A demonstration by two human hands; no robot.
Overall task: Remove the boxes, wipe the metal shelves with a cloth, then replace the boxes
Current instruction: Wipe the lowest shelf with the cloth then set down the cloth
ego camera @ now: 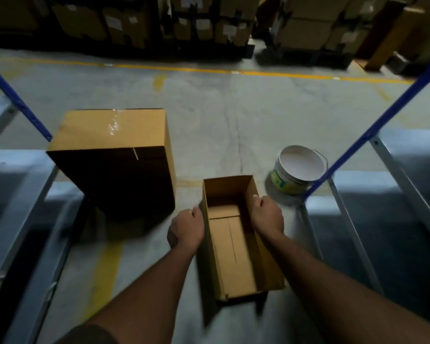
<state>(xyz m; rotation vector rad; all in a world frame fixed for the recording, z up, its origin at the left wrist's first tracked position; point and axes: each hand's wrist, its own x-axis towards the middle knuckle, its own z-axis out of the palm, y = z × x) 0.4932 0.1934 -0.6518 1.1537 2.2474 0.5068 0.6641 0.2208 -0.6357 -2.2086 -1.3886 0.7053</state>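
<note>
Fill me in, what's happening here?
A person holds a small open cardboard box by its side walls, left hand and right hand, low over the concrete floor. It looks empty. A larger closed box sits to its left, a white bucket to its right, metal shelf frames either side.

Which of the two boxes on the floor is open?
The narrow box held between both hands, left hand and right hand, is open-topped and empty. The larger box is taped shut.

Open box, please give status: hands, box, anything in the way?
Left hand and right hand grip open box by its side walls. Box empty. Closed box left, white bucket right.
</note>
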